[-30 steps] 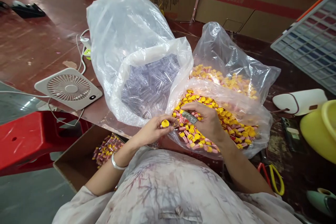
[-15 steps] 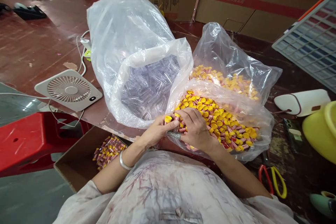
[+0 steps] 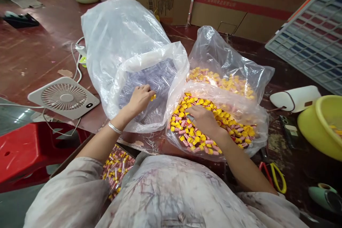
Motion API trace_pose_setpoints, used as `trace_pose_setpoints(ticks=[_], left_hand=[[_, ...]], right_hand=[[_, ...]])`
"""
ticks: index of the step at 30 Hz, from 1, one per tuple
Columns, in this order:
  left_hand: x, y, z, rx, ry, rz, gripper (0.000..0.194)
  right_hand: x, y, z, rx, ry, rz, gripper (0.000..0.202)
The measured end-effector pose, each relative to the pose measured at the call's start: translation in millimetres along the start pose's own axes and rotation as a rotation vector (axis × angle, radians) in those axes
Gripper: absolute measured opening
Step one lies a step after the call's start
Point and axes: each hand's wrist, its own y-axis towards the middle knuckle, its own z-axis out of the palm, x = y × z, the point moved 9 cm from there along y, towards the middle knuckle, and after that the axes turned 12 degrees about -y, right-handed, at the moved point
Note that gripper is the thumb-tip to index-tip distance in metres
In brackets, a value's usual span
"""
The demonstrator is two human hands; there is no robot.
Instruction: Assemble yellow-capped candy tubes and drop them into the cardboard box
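Observation:
Two clear plastic bags lie open on the dark red table. The left bag [image 3: 112, 39] holds several clear tubes [image 3: 157, 78]. The right bag [image 3: 227, 53] is full of small yellow-capped pieces [image 3: 229, 128]. My left hand [image 3: 140, 98] reaches inside the left bag among the tubes, with a bit of yellow [image 3: 153, 97] showing at its fingertips. My right hand [image 3: 204, 121] rests palm-down on the yellow-capped pieces in the right bag, fingers curled into the pile. Whether it holds one is hidden.
A white fan [image 3: 64, 98] with a cable lies left of the bags. A cardboard box [image 3: 117, 165] of finished yellow-capped tubes sits below the table edge beside a red stool [image 3: 29, 146]. A yellow bowl [image 3: 320, 124], white case [image 3: 294, 98], scissors [image 3: 275, 176] and a grid tray [image 3: 310, 32] are at the right.
My left hand has left the right hand and moved up and left into the tube bag. My right hand has shifted back onto the pile of yellow-capped pieces.

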Motion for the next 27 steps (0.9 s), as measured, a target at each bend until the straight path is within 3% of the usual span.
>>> trace_pose_setpoints(ticks=[3, 7, 9, 13, 16, 19, 22, 24, 27], left_hand=[[1.0, 6.1, 6.8, 0.018, 0.04, 0.047, 0.037], [-0.3, -0.9, 7.2, 0.02, -0.127, 0.095, 0.027], [-5.5, -9.2, 2.3, -0.005, -0.347, 0.123, 0.021], [-25.4, -29.5, -3.8, -0.034, -0.827, 0.025, 0.033], [-57.6, -43.5, -2.4, 0.038, -1.056, -0.027, 0.034], [-84.0, -53.0, -3.2, 0.084, -1.255, -0.037, 0.029], [-92.7, -59.9, 5.8, 0.114, -1.488, -0.132, 0.028], [-91.6, -64.6, 16.0, 0.074, -1.671, -0.244, 0.029], [-93.9, -71.8, 34.5, -0.017, -1.912, -0.397, 0.032]], right_hand=[[24.6, 9.1, 17.9, 0.012, 0.006, -0.148, 0.032], [17.0, 14.3, 17.5, -0.053, 0.056, -0.087, 0.024], [8.0, 12.4, 0.6, -0.161, 0.18, -0.021, 0.017], [-6.6, 0.1, -45.8, -0.483, 0.745, 0.141, 0.015], [4.6, -1.6, -66.2, -0.557, 0.907, 0.123, 0.022], [22.3, 1.8, -75.3, -0.509, 0.799, 0.026, 0.019], [43.3, 1.0, -77.0, -0.451, 0.624, -0.159, 0.027], [55.8, -2.9, -74.3, -0.442, 0.5, -0.254, 0.045], [65.8, -8.6, -67.1, -0.488, 0.336, -0.234, 0.058]])
